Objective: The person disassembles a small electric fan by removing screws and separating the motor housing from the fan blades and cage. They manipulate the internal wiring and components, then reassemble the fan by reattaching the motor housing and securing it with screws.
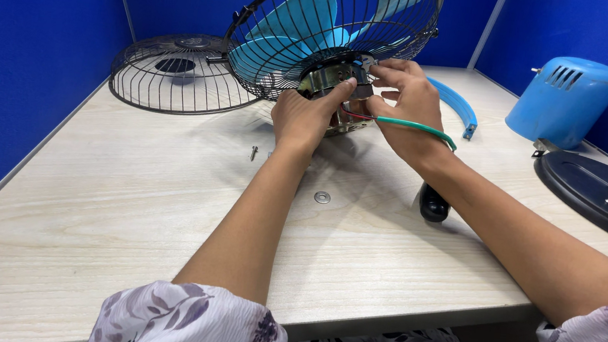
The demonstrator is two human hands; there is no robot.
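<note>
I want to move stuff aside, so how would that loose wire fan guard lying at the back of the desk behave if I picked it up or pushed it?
The wire guard is mostly open mesh, so probably light for its size. Its thin wires may flex slightly. Lying dome-up on its rim, it would likely slide, not roll.

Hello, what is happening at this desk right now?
A person is working on a dismantled table fan. Both hands, the left hand and the right hand, hold the bare metal motor behind the rear grille, which still carries the light blue blades. The front grille lies flat on the wooden desk. The blue motor cover and the black base sit to the right. A screw and a washer lie loose.
</note>
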